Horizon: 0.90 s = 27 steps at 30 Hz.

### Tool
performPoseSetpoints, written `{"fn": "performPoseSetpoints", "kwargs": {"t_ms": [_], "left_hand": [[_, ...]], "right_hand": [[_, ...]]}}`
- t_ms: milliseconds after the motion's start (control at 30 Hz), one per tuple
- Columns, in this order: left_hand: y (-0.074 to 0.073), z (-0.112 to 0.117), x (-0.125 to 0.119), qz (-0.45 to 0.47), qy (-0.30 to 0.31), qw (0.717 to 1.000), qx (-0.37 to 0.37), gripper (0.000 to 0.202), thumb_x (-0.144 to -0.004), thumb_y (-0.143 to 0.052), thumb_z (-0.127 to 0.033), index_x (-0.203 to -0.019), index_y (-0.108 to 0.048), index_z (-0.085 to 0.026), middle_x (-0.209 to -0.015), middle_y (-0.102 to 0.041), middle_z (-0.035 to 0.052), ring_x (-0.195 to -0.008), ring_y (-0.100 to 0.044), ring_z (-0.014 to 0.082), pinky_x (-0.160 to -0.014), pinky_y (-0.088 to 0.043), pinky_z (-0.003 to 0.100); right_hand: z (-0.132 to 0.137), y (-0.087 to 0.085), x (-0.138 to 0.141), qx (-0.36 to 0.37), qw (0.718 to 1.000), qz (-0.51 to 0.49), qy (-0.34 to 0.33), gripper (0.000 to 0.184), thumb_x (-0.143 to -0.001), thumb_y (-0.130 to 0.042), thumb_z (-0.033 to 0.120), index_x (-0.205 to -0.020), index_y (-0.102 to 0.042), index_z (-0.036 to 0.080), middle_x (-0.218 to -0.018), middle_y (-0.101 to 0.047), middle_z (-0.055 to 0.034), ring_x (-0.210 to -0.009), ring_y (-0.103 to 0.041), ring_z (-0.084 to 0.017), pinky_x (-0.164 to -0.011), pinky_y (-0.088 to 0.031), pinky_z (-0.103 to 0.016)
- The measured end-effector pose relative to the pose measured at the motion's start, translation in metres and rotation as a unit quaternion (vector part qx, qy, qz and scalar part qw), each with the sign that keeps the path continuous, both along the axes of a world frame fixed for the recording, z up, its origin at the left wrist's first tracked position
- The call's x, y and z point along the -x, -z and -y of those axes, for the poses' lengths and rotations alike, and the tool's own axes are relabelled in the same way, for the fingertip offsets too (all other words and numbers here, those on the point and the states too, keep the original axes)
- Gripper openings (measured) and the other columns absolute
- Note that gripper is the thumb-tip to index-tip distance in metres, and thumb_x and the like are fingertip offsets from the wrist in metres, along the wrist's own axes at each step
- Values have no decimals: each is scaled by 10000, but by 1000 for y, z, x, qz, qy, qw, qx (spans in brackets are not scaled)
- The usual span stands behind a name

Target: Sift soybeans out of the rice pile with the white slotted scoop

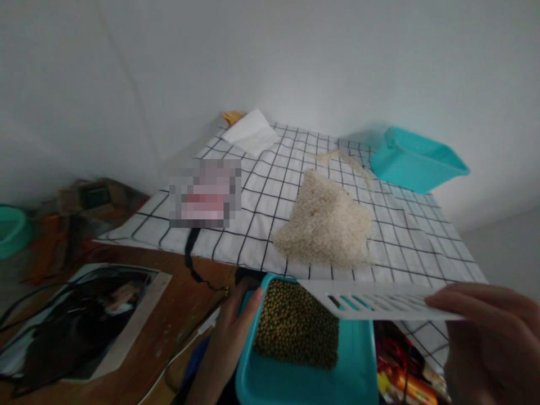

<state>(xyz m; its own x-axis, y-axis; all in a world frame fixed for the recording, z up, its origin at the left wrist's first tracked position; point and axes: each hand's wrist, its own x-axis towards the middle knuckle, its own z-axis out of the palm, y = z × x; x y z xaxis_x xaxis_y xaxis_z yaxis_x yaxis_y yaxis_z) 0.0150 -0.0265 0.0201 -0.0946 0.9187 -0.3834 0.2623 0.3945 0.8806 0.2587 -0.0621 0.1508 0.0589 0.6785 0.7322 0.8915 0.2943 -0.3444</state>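
My left hand (238, 318) is closed on the left rim of a turquoise plastic tub (304, 385), thumb along the edge. Small greenish-brown beans (295, 329) lie heaped in its far part, while bare plastic shows nearer me. Between the thumb and fingers of my right hand (493, 332) is a thin white plastic piece with slots (392, 301). It is seen nearly edge-on, stretching leftward over the tub's far right corner; its full shape cannot be made out. Beyond the tub, a pile of pale rice-like grain (327, 225) lies on a checked cloth (261, 191).
Another turquoise tub (417, 160) stands tilted at the back right by the wall. A white folded sheet (251, 132) lies at the back left, near a blurred-out item (206, 194). Cables and a dark bundle (80, 332) are at lower left; colourful packets (405, 377) at lower right.
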Motion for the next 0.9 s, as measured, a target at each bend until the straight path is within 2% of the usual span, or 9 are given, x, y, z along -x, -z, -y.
{"fn": "performPoseSetpoints", "kwargs": {"t_ms": [100, 233, 300, 400, 533, 700, 833, 900], "left_hand": [[2, -2, 1, 6, 10, 1000, -10, 500, -827, -446, -615, -1090, -631, -232, -1164, -725, 63, -1193, -611, 292, -1057, -433, 411], [3, -3, 2, 23, 11, 1000, -12, 476, -828, -455, -629, -1035, -636, -241, -1086, -747, 57, -1122, -649, 290, -983, -488, 401], [4, -3, 2, 21, 7, 1000, -17, 479, -823, -458, -632, -1037, -641, -244, -1087, -749, 55, -1122, -653, 286, -994, -484, 402], [8, -3, 3, 3, 0, 1000, -16, 511, -807, -467, -639, -1062, -653, -237, -1130, -746, 67, -1197, -621, 296, -1037, -463, 415], [10, -2, 4, -12, -14, 1000, -8, 549, -796, -478, -640, -1105, -657, -224, -1216, -725, 89, -1261, -584, 311, -1082, -434, 441], [4, -1, 2, -13, -17, 1000, 5, 539, -782, -456, -635, -1067, -659, -225, -1206, -725, 105, -1242, -598, 321, -1083, -429, 451], [2, -1, -1, -9, -38, 999, 38, 724, -720, -444, -675, -1189, -595, -144, -1388, -605, 188, -1354, -493, 333, -1170, -312, 452], [3, -2, -3, -7, -49, 997, 56, 762, -713, -448, -674, -1249, -561, -144, -1450, -556, 179, -1403, -438, 314, -1189, -276, 426]], "right_hand": [[-6, 4, 3, -5, 1000, 6, 0, 218, -859, -523, 34, -870, -646, 214, -880, -580, -25, -772, -548, -145, -654, -393, -309], [-17, 10, -6, -27, 1000, 1, -6, 174, -872, -536, 58, -856, -639, 198, -853, -578, -28, -786, -561, -148, -679, -399, -313], [-21, 11, -9, -38, 999, -14, 3, 155, -874, -548, 71, -844, -641, 192, -841, -581, -28, -781, -566, -151, -665, -398, -312], [-23, 11, -11, -42, 999, -22, 23, 151, -863, -570, 64, -833, -654, 185, -844, -590, -26, -766, -565, -143, -654, -397, -307], [-24, 9, -6, -35, 999, -42, 2, 126, -872, -576, 91, -829, -653, 181, -853, -595, -28, -774, -574, -140, -661, -409, -301], [-27, 9, 3, -22, 999, 9, 27, 181, -911, -529, 90, -830, -642, 206, -839, -582, -7, -757, -563, -119, -663, -392, -279], [-28, 9, 8, -27, 999, -8, 19, 164, -903, -540, 88, -854, -640, 207, -848, -586, -6, -765, -568, -125, -671, -402, -278], [-29, 10, 10, -17, 1000, -15, 9, 171, -911, -525, 92, -857, -639, 207, -857, -587, -5, -765, -571, -120, -672, -406, -273]]}}
